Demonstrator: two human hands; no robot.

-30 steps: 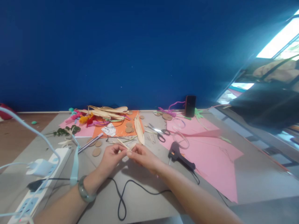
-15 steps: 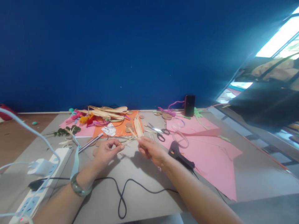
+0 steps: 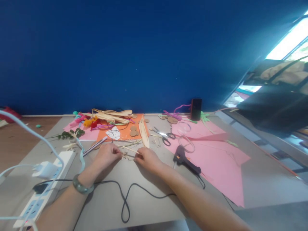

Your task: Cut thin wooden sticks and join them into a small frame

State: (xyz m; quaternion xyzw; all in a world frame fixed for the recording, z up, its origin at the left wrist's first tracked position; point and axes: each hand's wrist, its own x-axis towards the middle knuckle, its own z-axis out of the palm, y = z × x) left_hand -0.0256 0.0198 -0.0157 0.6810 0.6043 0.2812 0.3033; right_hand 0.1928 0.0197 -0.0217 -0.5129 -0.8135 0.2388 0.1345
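Note:
My left hand [image 3: 108,156] rests low over the table, its fingertips pinched together near a small heap of pale straw-like scraps [image 3: 126,156]. What those fingers hold, if anything, is too small to make out. Facing it, my right hand [image 3: 148,160] has thumb and fingers closed on a thin straw-coloured strip [image 3: 130,149], which points left across the gap between the hands. Just beyond the right hand lies a flat bundle of raffia [image 3: 143,132]. Scissors [image 3: 166,136] lie open to the right, and a black glue gun [image 3: 185,160] sits beside my right forearm.
Pink paper sheets [image 3: 223,166] cover the right side. At the back are an orange sheet [image 3: 125,135], more raffia [image 3: 110,115], brown discs [image 3: 133,133] and a phone [image 3: 196,109]. A power strip [image 3: 64,162] stands left; a black cable [image 3: 125,200] loops in front.
Both hands have come down closer to the tabletop. My right hand has shifted left and nearer to me, away from the raffia bundle, and the strip now lies flatter between the hands.

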